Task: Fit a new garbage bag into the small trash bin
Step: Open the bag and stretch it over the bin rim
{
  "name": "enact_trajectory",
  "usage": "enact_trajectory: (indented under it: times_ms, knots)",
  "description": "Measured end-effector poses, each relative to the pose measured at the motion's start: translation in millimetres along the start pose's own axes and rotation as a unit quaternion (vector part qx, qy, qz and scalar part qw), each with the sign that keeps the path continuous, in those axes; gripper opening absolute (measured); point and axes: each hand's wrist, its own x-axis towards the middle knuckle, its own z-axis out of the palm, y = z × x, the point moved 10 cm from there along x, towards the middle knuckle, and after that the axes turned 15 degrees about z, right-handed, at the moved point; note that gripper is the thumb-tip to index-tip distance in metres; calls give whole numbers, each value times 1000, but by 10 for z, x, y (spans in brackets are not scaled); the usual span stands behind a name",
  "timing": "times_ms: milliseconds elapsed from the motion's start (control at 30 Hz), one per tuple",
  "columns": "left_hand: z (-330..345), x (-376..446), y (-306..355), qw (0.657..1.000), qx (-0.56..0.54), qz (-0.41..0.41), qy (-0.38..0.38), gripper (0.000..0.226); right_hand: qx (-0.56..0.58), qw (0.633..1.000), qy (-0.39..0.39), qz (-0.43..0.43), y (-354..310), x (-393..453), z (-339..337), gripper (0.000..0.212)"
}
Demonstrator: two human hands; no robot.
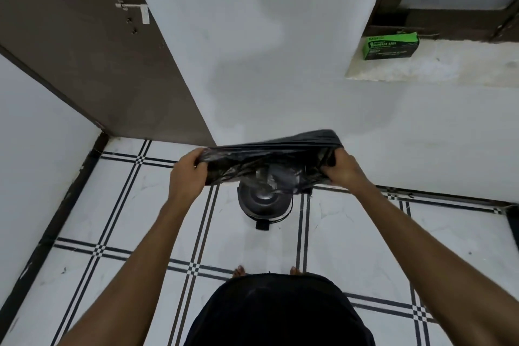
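Note:
A black garbage bag (269, 157) is stretched wide between both hands, at chest height above the floor. My left hand (186, 177) grips its left end and my right hand (344, 170) grips its right end. Directly below the bag stands a small dark pedal trash bin (264, 203) with its foot pedal (261, 225) pointing toward me. The bag covers the far part of the bin, and the bin's lid shows faintly through the thin plastic.
A green box of garbage bags (391, 45) lies on a white ledge at the upper right. A brown door (92, 59) stands open on the left. White walls close in behind the bin. My bare toes (238, 271) stand on the tiled floor.

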Motion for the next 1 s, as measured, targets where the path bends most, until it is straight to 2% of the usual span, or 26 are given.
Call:
enact_trajectory:
  times_ms: [100, 133, 200, 233, 267, 300, 333, 367, 400, 433, 500, 533, 667, 767, 833, 933, 1000]
  knots:
    - [-198, 219, 140, 990, -129, 47, 41, 34, 90, 984, 148, -47, -463, -235, -301, 28]
    - [-305, 245, 176, 986, -133, 72, 67, 34, 141, 971, 182, -56, -525, -339, -376, 32]
    - [-501, 227, 90, 985, -77, 112, 107, 32, 214, 956, 197, -38, -472, -466, -305, 34]
    - [-504, 192, -51, 988, -24, 117, 95, 32, 198, 962, 186, -27, -415, -477, -162, 33]
    - [-400, 156, -261, 993, 45, 104, 44, 31, 124, 979, 161, -16, -364, -430, 13, 32]
    - [-254, 85, -547, 989, 124, 70, -37, 29, 1, 994, 106, -1, -309, -407, 275, 32]
    - [-128, -36, -866, 975, 184, 27, -122, 26, -122, 992, 23, 19, -193, -408, 609, 32]
    - [-41, -161, -1116, 963, 201, -8, -177, 22, -200, 978, -61, 31, -61, -458, 887, 30]
    - [-10, -263, -1298, 965, 174, -36, -194, 19, -221, 968, -118, 34, 24, -521, 1095, 28]
    - [-9, -315, -1433, 972, 125, -58, -189, 18, -217, 967, -134, 26, 31, -554, 1222, 34]
    - [-57, -327, -1582, 983, 48, -82, -158, 20, -200, 973, -114, 31, -9, -537, 1343, 53]
    - [-76, -296, -1594, 986, 20, -83, -142, 22, -199, 973, -110, 35, -11, -518, 1367, 54]
    - [-270, -218, -1622, 991, -74, -80, -76, 28, -170, 981, -87, 34, -210, -597, 1439, 36]
    - [-404, -145, -1540, 994, -71, -70, -48, 20, -153, 988, 7, 8, -411, -660, 1253, 32]
    - [-462, -90, -1462, 996, -63, -41, -38, 17, -136, 990, 44, 11, -456, -658, 1183, 28]
    - [-536, -52, -1376, 999, -43, 0, -19, 18, -97, 994, 44, 36, -386, -617, 1153, 32]
    - [-582, -56, -1330, 999, -37, 16, -7, 20, -92, 995, 29, 30, -386, -629, 1152, 25]
